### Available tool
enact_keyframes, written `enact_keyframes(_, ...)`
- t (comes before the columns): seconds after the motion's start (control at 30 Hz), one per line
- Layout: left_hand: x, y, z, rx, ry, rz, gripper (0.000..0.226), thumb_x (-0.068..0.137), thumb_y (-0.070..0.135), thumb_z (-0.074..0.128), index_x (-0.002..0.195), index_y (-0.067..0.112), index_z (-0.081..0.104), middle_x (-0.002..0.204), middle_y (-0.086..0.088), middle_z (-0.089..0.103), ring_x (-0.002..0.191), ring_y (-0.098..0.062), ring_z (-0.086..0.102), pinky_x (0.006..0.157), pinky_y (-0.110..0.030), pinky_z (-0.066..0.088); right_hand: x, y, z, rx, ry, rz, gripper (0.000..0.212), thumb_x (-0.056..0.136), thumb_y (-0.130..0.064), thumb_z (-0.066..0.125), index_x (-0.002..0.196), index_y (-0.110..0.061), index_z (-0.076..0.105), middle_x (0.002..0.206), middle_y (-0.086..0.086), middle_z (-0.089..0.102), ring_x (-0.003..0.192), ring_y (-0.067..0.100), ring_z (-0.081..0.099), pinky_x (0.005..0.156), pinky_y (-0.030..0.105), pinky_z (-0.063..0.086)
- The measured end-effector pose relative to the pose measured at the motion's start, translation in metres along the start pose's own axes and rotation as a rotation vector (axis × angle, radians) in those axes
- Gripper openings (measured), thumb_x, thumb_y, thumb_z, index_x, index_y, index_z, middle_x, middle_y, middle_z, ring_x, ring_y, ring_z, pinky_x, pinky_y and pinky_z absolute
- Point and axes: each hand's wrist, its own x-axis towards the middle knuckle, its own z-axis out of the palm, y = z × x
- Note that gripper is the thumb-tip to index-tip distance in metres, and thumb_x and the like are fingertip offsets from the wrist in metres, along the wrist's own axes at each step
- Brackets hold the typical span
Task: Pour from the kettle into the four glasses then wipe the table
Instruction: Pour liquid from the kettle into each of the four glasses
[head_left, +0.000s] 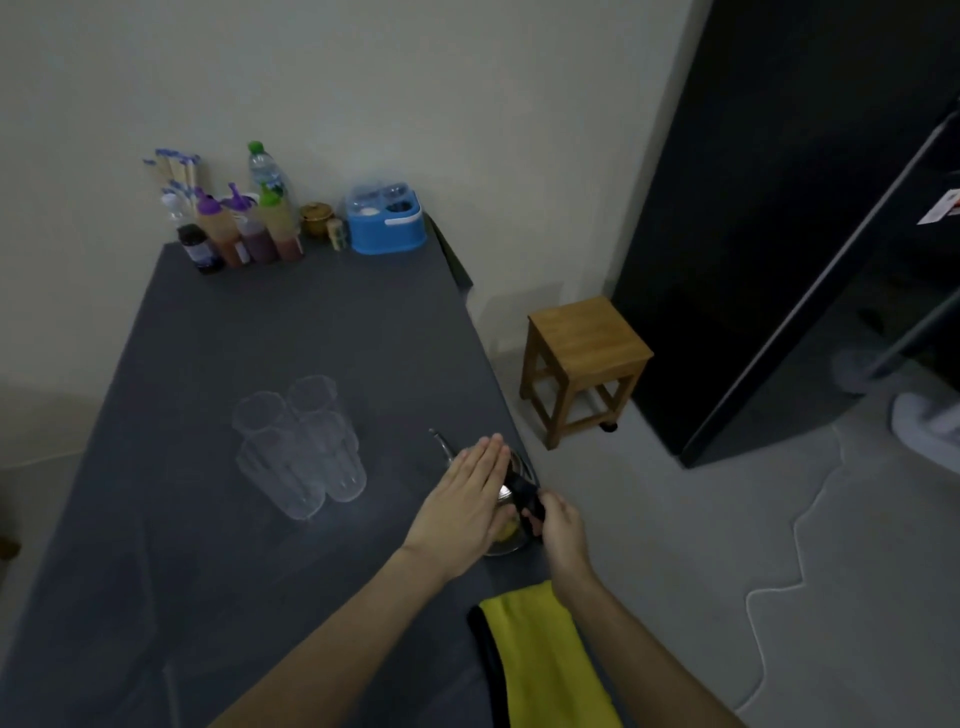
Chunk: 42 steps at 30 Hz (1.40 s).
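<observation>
Stretching away from the camera toward the pale wall, the dark grey table (218, 519) fills most of the view. To its right a black cabinet (779, 208) rises from the light floor, with a small wooden stool (584, 358) between it and the table's edge. A yellow cloth (540, 660) with a dark border lies at the near right corner of the table, partly under the right forearm. Along the far edge stand a blue plastic container (387, 223), a cluster of sauce bottles (249, 234), a green-capped water bottle (265, 169) and a small brown jar (315, 217). Four clear glasses (301, 447) stand close together in a tight group on the middle of the table, upright and just left of the hands. The metal kettle (506, 538) sits on the table near its right edge, its thin spout (441, 441) pointing toward the far end. The left hand (467, 499) lies flat over the kettle's top with fingers straight and together, its grip wide and closed on nothing. The right hand (558, 525) has its grip wrapped around the kettle's black handle (524, 499).
</observation>
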Motion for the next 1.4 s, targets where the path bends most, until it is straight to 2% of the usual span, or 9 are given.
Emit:
enact_keyframes(0.17, 0.007, -0.011, -0.012, -0.039, -0.021, 0.009, 0.065, 0.098, 0.045, 0.014, 0.149, 0.006, 0.006, 0.159, -0.01, 0.003, 0.147, -0.021, 0.002, 0.116, -0.035, -0.006, 0.01, -0.01, 0.006, 0.039, 0.036, 0.013, 0.025, 0.096, -0.008, 0.041, 0.094, 0.0, 0.065, 0.098, 0.016, 0.064, 0.087, 0.02, 0.061, 0.069, 0.025, 0.048)
enact_keyframes(0.23, 0.006, -0.014, -0.015, -0.045, 0.002, 0.004, 0.065, 0.098, 0.045, 0.017, 0.149, 0.006, 0.002, 0.159, -0.01, -0.001, 0.147, -0.02, -0.003, 0.115, -0.033, -0.01, 0.012, -0.015, 0.007, 0.028, 0.029, 0.01, 0.027, 0.096, -0.01, 0.043, 0.102, 0.004, 0.065, 0.1, 0.017, 0.065, 0.087, 0.02, 0.061, 0.069, 0.026, 0.048)
enact_keyframes(0.4, 0.001, -0.024, -0.03, -0.033, 0.128, -0.04, 0.064, 0.099, 0.043, 0.026, 0.148, 0.003, 0.019, 0.157, -0.014, 0.017, 0.145, -0.024, 0.013, 0.115, -0.042, 0.0, 0.007, -0.045, 0.018, -0.024, -0.046, -0.078, 0.025, 0.096, -0.011, 0.043, 0.093, -0.005, 0.067, 0.088, 0.009, 0.065, 0.082, 0.014, 0.061, 0.067, 0.024, 0.046)
enact_keyframes(0.5, -0.005, -0.033, -0.047, -0.108, 0.185, -0.071, 0.064, 0.099, 0.042, 0.027, 0.149, 0.004, 0.014, 0.158, -0.012, 0.011, 0.147, -0.022, 0.006, 0.117, -0.038, -0.004, 0.007, -0.067, 0.032, -0.072, -0.093, -0.159, 0.026, 0.096, -0.008, 0.044, 0.083, -0.011, 0.067, 0.083, 0.008, 0.065, 0.078, 0.015, 0.061, 0.067, 0.026, 0.046)
enact_keyframes(0.67, -0.012, -0.049, -0.067, -0.181, 0.24, -0.17, 0.065, 0.099, 0.043, 0.023, 0.15, 0.005, 0.009, 0.159, -0.011, 0.005, 0.147, -0.02, -0.001, 0.118, -0.033, -0.004, 0.005, -0.097, 0.06, -0.156, -0.169, -0.256, 0.03, 0.097, -0.009, 0.045, 0.076, -0.012, 0.066, 0.077, 0.003, 0.065, 0.074, 0.012, 0.06, 0.059, 0.012, 0.048)
enact_keyframes(0.93, -0.017, -0.064, -0.079, -0.314, 0.277, -0.269, 0.066, 0.099, 0.045, 0.024, 0.15, 0.007, 0.006, 0.16, -0.01, 0.002, 0.147, -0.019, -0.003, 0.12, -0.033, -0.001, 0.005, -0.119, 0.087, -0.354, -0.176, -0.351, 0.03, 0.094, -0.014, 0.048, 0.072, -0.015, 0.068, 0.08, 0.009, 0.069, 0.078, 0.019, 0.063, 0.078, 0.037, 0.05)
enact_keyframes(1.1, -0.023, -0.067, -0.085, -0.41, 0.25, -0.301, 0.077, 0.092, 0.057, 0.011, 0.15, 0.008, 0.003, 0.16, -0.008, -0.001, 0.147, -0.017, -0.006, 0.118, -0.028, -0.006, 0.005, -0.128, 0.094, -0.509, -0.192, -0.385, 0.027, 0.092, -0.023, 0.051, 0.077, -0.011, 0.07, 0.082, 0.009, 0.071, 0.085, 0.023, 0.067, 0.085, 0.046, 0.052)
enact_keyframes(1.27, -0.024, -0.069, -0.086, -0.484, 0.263, -0.319, 0.067, 0.1, 0.042, 0.029, 0.15, 0.009, -0.001, 0.16, -0.007, -0.005, 0.146, -0.015, -0.009, 0.119, -0.031, -0.004, 0.002, -0.137, 0.1, -0.599, -0.176, -0.436, 0.027, 0.091, -0.026, 0.052, 0.076, -0.016, 0.071, 0.079, 0.004, 0.072, 0.082, 0.019, 0.067, 0.081, 0.044, 0.053)
enact_keyframes(1.4, -0.023, -0.069, -0.088, -0.514, 0.273, -0.333, 0.068, 0.1, 0.043, 0.029, 0.15, 0.01, -0.003, 0.16, -0.006, -0.006, 0.146, -0.014, -0.01, 0.119, -0.03, -0.004, -0.003, -0.144, 0.103, -0.624, -0.196, -0.497, 0.027, 0.094, -0.021, 0.051, 0.076, -0.015, 0.07, 0.076, 0.001, 0.07, 0.079, 0.013, 0.066, 0.066, 0.03, 0.049)
